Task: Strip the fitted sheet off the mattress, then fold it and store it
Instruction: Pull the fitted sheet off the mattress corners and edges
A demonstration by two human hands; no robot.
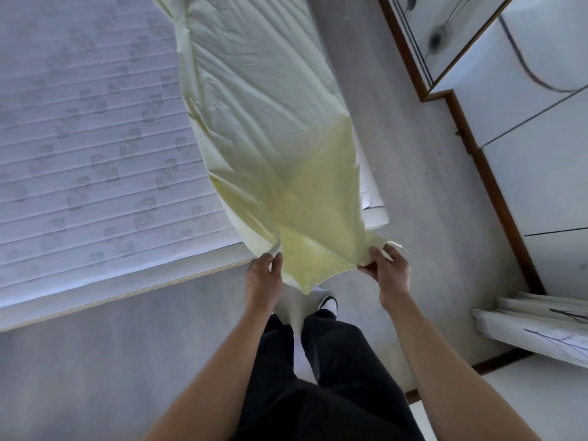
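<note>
The fitted sheet is already off the mattress and gathered into a long narrow strip, so the folding step is in hand. The left hand pinches one near corner of the strip between thumb and curled fingers; the right hand pinches the other corner in the same way, a small tab of fabric poking out beyond it. From both hands the sheet runs away and upward, lying along the bare mattress edge, with a loose point sagging between the hands towards the floor (just above the person's shoes). Next, I judge, the two held corners need carrying forward to the far end, keeping the edges level so the fold lands square.
</note>
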